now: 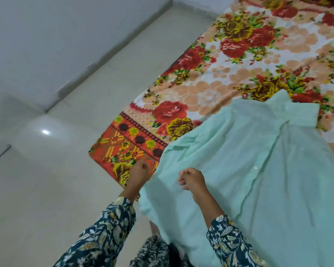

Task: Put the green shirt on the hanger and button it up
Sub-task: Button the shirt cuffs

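Note:
A pale green shirt (pixel 258 160) lies spread front-up over the floral blanket, collar (pixel 297 110) at the far right, button placket running down its middle with one button (pixel 255 167) visible. My left hand (pixel 140 173) is closed in a fist at the shirt's near-left edge, over the blanket's border; whether it pinches cloth is unclear. My right hand (pixel 192 180) rests closed on the shirt's left side, fingers bunched on the fabric. No hanger is in view.
The floral blanket (pixel 210 74) in red, yellow and peach covers the floor toward the upper right. Pale tiled floor (pixel 56 180) stretches to the left, meeting a white wall (pixel 46 45). My dark patterned sleeves and lap fill the bottom edge.

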{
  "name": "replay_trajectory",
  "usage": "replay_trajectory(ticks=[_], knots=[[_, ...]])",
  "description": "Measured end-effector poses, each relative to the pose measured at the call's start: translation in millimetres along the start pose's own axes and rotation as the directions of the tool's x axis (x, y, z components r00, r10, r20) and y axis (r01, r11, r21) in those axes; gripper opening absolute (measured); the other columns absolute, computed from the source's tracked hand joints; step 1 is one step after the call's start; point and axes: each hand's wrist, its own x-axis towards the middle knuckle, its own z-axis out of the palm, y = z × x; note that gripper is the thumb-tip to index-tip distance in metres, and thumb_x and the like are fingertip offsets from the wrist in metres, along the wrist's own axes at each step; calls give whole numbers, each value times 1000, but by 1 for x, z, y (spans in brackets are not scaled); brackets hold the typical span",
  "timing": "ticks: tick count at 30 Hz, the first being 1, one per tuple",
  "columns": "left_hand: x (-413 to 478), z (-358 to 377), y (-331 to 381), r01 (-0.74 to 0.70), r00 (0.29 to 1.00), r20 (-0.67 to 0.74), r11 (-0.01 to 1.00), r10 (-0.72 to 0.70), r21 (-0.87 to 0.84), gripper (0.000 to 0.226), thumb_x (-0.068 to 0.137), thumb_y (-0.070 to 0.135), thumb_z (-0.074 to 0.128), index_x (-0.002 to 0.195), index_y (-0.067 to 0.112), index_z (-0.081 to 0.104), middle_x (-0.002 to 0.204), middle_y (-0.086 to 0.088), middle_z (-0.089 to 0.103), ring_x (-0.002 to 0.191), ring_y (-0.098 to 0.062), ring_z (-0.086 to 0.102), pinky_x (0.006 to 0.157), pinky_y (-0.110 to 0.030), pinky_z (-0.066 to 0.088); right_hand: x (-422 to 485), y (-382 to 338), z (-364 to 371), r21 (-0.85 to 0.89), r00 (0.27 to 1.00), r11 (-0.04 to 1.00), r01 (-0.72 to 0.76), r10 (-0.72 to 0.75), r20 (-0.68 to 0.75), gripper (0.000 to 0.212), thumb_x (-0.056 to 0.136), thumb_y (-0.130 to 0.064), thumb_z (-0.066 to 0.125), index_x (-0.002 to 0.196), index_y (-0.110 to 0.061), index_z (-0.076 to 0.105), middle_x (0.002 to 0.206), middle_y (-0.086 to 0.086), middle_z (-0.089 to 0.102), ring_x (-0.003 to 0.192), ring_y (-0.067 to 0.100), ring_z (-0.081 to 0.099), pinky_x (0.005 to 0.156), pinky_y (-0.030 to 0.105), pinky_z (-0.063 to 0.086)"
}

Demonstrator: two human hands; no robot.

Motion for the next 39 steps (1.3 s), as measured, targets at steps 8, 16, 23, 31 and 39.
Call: replay_trajectory(ticks=[8, 16, 23, 31, 39], knots=[[28, -2, -53, 29, 971, 235, 997, -44, 66, 13, 90, 9, 43, 81, 8, 51, 75, -11, 54, 65, -21, 46, 58, -29, 32, 15, 11, 67, -65, 998, 998, -16, 12, -65, 22, 86, 0, 43, 75, -13, 57, 70, 6, 57, 55, 14, 50, 47, 20, 39], [44, 9, -40, 3, 880, 469, 988, -77, 156, 41, 83, 8, 57, 48, 13, 36, 51, -4, 34, 47, -14, 29, 46, -26, 22, 33, 8, 96, -497, 942, 845, 196, -302, -143, 19, 89, -11, 50, 99, -11, 67, 97, 4, 65, 102, 20, 52, 86, 33, 44], [66, -27, -39, 105, 976, 208, 972, -60, -211, 24, 96, 16, 40, 73, 13, 47, 77, -3, 47, 71, -18, 45, 63, -32, 37, 41, 5, 90, -794, 982, 591, 144, -183, 43, 27, 93, -27, 40, 76, -9, 51, 94, 13, 69, 94, 31, 62, 81, 35, 43], [108, -68, 9, -2, 984, 159, 893, 82, -449, 24, 96, 24, 44, 73, 19, 43, 69, -3, 47, 62, -19, 44, 52, -26, 35, 38, -24, 125, -426, 948, 882, 202, -68, 310, 34, 85, -37, 62, 105, -9, 66, 93, 3, 67, 84, 17, 61, 67, 22, 46], [74, -102, -49, 7, 787, 603, 975, 133, -224, 25, 85, 34, 62, 98, 14, 60, 97, -2, 66, 88, -20, 62, 79, -30, 47, 42, -45, 132, 213, 999, 977, -6, -6, 54, 26, 90, -14, 56, 115, -10, 59, 99, 8, 66, 93, 27, 63, 88, 44, 52]])
